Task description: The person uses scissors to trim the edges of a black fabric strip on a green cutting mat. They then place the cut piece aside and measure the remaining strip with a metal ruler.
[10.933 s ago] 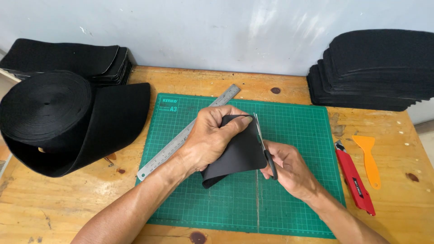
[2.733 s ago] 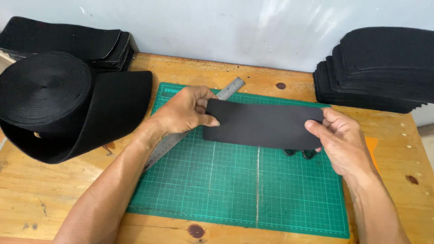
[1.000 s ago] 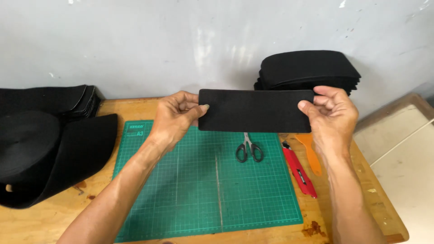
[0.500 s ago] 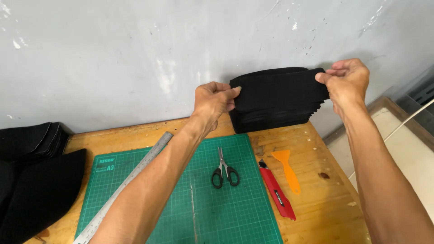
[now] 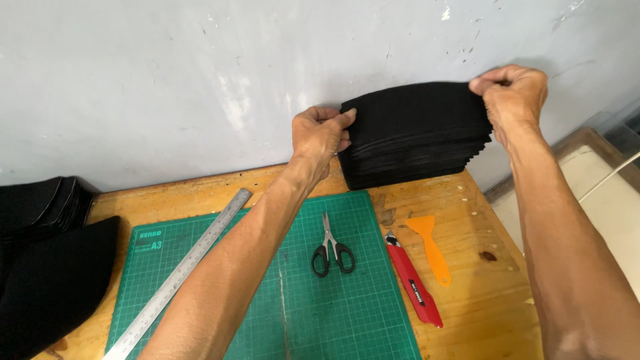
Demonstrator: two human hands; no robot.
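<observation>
Two hands hold one black strip [image 5: 417,100] flat on top of a tall stack of black strips [image 5: 417,150] at the far right of the wooden table [image 5: 487,227], against the wall; its long axis runs left to right. The left hand [image 5: 323,137] pinches its left end, the right hand [image 5: 513,90] its right end — fingers closed. Nearer lie one green cutting mat [image 5: 267,293], one steel ruler [image 5: 180,273], one pair of scissors [image 5: 331,247], one red knife [image 5: 413,280] and one orange scraper [image 5: 430,247] — nothing blocks the stack.

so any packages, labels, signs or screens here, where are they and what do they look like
No packages, signs or screens.
Cutting mat: green, white printed marking at its far left corner.
Utility knife: red, right of the scissors, small dark label on its handle.
</observation>
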